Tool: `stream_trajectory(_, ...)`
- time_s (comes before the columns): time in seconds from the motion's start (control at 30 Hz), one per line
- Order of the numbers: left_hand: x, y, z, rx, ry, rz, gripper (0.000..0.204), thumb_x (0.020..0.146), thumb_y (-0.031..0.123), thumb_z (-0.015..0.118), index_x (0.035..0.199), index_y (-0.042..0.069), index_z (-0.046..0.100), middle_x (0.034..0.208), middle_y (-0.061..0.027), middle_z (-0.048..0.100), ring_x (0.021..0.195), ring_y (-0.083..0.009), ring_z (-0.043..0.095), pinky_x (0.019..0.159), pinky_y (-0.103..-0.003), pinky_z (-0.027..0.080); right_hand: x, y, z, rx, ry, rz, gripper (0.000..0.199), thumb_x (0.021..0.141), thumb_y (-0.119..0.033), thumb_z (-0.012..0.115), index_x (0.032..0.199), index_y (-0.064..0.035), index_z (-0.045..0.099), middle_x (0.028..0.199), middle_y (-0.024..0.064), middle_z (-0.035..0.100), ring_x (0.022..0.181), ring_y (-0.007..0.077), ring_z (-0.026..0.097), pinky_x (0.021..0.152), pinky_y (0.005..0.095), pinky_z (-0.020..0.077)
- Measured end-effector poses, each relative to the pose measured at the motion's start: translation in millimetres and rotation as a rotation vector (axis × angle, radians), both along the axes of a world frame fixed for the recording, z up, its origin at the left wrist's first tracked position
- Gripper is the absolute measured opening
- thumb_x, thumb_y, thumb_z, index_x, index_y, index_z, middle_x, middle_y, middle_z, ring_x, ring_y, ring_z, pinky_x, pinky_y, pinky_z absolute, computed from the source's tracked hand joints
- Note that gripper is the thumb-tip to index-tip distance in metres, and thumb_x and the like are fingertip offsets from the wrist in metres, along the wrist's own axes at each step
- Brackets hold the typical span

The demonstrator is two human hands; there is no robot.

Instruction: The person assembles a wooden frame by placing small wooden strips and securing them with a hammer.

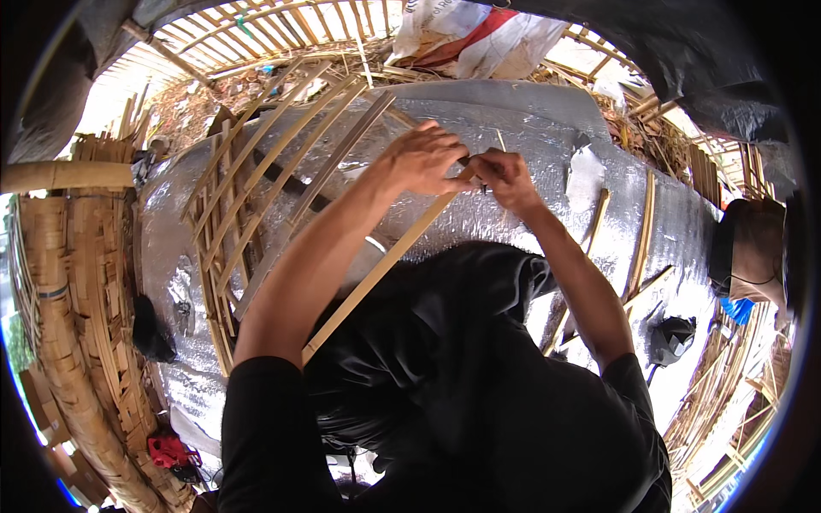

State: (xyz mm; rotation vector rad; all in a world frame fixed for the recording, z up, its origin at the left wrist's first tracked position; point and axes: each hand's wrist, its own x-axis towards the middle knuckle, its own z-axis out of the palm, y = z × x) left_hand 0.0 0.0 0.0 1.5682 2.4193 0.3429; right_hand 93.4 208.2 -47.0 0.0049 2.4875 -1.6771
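A long, pale bamboo strip (385,265) slants up from beside my left upper arm to the space between my two hands. My left hand (425,161) curls over its upper end, thumb underneath and fingers above. Close against it, my right hand (506,178) is closed in a pinch at the strip's tip. A small dark bit shows below the right fingers, too little to name. To the left lies a lattice of crossed bamboo slats (256,184), one of them greyer and darker than the others.
A shiny silver sheet (530,111) covers the ground. Loose bamboo strips (643,231) lie at the right, near a crumpled black object (672,340). Thick bamboo poles (64,325) stand along the left. A white sack (479,43) with a red band is at the back.
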Motion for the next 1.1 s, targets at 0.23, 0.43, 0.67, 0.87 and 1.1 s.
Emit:
stream_trajectory(0.23, -23, 3, -36, -0.11, -0.148, -0.014, 0.054, 0.083, 0.054, 0.079, 0.111, 0.01, 0.07, 0.108, -0.0104, 0.07, 0.113, -0.0305, 0.062, 0.106, -0.046, 0.038, -15, -5, -31, 0.109, -0.032, 0.014, 0.023, 0.099, -0.024, 0.068, 0.102, -0.004, 0.078, 0.085, 0.0098, 0.072, 0.077, 0.0181, 0.067, 0.069, 0.0345, 0.053)
stream_trajectory(0.43, -31, -1, -51, -0.189, -0.204, -0.012, 0.066, 0.074, 0.057, 0.085, 0.118, 0.01, 0.071, 0.11, -0.0109, 0.072, 0.113, -0.031, 0.065, 0.107, -0.045, 0.038, -36, -17, -33, 0.316, -0.327, 0.061, 0.028, 0.096, -0.037, 0.068, 0.108, -0.0152, 0.081, 0.091, 0.0156, 0.075, 0.085, 0.0292, 0.073, 0.08, 0.0428, 0.0578)
stream_trajectory(0.67, -40, -21, -70, 0.008, -0.212, 0.007, 0.08, 0.064, 0.059, 0.091, 0.119, 0.005, 0.069, 0.11, -0.0111, 0.07, 0.113, -0.0305, 0.064, 0.106, -0.044, 0.039, -35, -20, -27, 0.305, -0.386, -0.03, 0.028, 0.096, -0.036, 0.068, 0.107, -0.0137, 0.081, 0.096, 0.0158, 0.077, 0.089, 0.0301, 0.075, 0.083, 0.0426, 0.0585)
stream_trajectory(0.87, -30, -33, -76, 0.132, -0.1, -0.073, 0.085, 0.065, 0.061, 0.089, 0.124, 0.006, 0.062, 0.118, -0.0138, 0.064, 0.118, -0.0334, 0.06, 0.108, -0.048, 0.037, -37, -23, -20, 0.334, -0.375, -0.023, 0.028, 0.096, -0.035, 0.069, 0.105, -0.0115, 0.081, 0.089, 0.0169, 0.077, 0.086, 0.0305, 0.075, 0.081, 0.0434, 0.0589)
stream_trajectory(1.1, 22, -27, -65, -0.032, 0.265, 0.119, 0.08, 0.079, 0.062, 0.075, 0.13, 0.003, 0.055, 0.125, -0.0174, 0.058, 0.123, -0.0335, 0.054, 0.121, -0.054, 0.027, -37, -27, -30, 0.355, -0.287, -0.012, 0.029, 0.095, -0.035, 0.07, 0.106, -0.0096, 0.081, 0.091, 0.0178, 0.077, 0.087, 0.0312, 0.076, 0.08, 0.0434, 0.0592)
